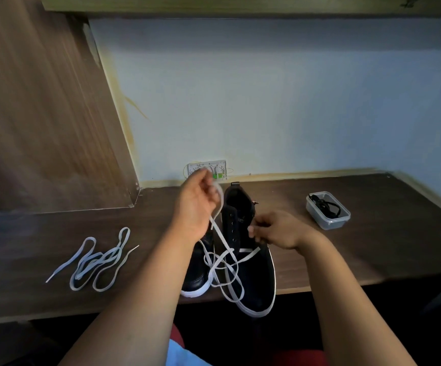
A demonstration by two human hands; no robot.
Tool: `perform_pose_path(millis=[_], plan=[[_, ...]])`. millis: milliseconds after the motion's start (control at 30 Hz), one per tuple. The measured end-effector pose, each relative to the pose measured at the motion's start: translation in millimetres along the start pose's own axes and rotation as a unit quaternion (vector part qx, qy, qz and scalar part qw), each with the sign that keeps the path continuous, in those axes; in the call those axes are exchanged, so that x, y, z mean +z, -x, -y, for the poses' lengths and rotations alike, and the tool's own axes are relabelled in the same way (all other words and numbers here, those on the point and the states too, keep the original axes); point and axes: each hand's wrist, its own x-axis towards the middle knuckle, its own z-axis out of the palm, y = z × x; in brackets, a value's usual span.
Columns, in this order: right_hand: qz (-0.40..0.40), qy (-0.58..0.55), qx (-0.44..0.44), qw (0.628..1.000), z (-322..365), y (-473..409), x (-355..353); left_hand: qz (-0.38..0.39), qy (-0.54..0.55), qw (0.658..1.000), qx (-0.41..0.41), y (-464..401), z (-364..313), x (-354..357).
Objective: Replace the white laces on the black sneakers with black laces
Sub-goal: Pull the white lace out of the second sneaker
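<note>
We see a dark brown wooden counter (372,247) set against a pale blue wall (267,101). Two black sneakers with white soles stand side by side near the front edge. The right sneaker (251,281) is the one we are working on, and the left sneaker (197,276) is partly hidden by our arm.

Our left hand (197,204) is lifted above the sneakers. Its fingers (210,184) are curled and pinch the white lace (220,260), which hangs down from them and loops loosely over both sneakers. One part of it crosses the lowest holes of the right sneaker.

Our right hand (280,229) rests on the side of the right sneaker, fingers bent and gripping its edge beside the lace holes.

Another white lace (98,262) lies loose on the counter, well to the left. On the right, a clear plastic box (327,211) holds the black laces (325,206).
</note>
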Motion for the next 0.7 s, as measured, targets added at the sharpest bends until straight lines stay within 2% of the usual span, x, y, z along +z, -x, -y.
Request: perform_pose_path(millis=[33,67,100,133,167,200,233,267,367,400,467,533,600,667,700], plan=[[-0.019,0.005,-0.007,1.0,1.2,0.9,-2.8,-0.061,-0.062,0.996,0.006,-1.5,-2.5,-6.2],[-0.034,0.027,-0.017,0.999,1.4,2.0,-6.3,-0.132,-0.17,0.976,0.019,-4.0,-6.1,-14.9],[-0.041,0.05,-0.023,0.998,1.4,3.1,-9.0,-0.19,-0.329,0.925,0.03,-6.1,-12.0,-23.0],[-0.039,0.068,-0.021,0.997,0.7,3.6,-10.2,-0.229,-0.513,0.827,0.024,-8.6,-17.5,-31.7],[-0.03,0.083,-0.017,0.996,0.6,3.8,-9.1,-0.23,-0.67,0.706,-0.007,-8.1,-22.9,-36.8],[-0.018,0.095,-0.009,0.995,0.9,2.6,-6.1,-0.214,-0.767,0.604,-0.041,-6.3,-27.3,-38.2],[-0.006,0.102,-0.003,0.995,1.6,0.9,-2.0,-0.193,-0.81,0.549,-0.067,-3.5,-29.8,-36.5],[0.002,0.108,-0.002,0.994,2.5,-1.5,2.7,-0.17,-0.826,0.532,-0.075,-1.2,-28.5,-33.7],[0.007,0.124,0.001,0.992,7.2,-8.2,16.5,-0.071,-0.823,0.563,-0.007,5.0,-9.6,-17.7],[0.014,0.138,0.003,0.99,8.3,-9.4,20.2,-0.029,-0.825,0.564,0.016,4.5,0.1,-13.0],[0.036,0.169,-0.002,0.985,10.3,-11.2,27.3,0.065,-0.852,0.518,0.034,6.4,13.9,-4.5],[0.048,0.174,-0.002,0.984,8.6,-11.6,26.9,0.142,-0.874,0.464,0.004,6.9,23.9,-1.1],[0.066,0.101,0.016,0.993,2.8,-10.6,21.8,0.172,-0.871,0.455,-0.07,6.0,28.0,-1.7],[0.073,-0.062,0.044,0.994,-6.1,-10.2,18.4,0.182,-0.861,0.45,-0.154,4.4,27.6,-7.5],[0.067,-0.156,0.058,0.984,-11.6,-10.9,18.2,0.192,-0.853,0.445,-0.194,2.8,27.3,-11.2]])
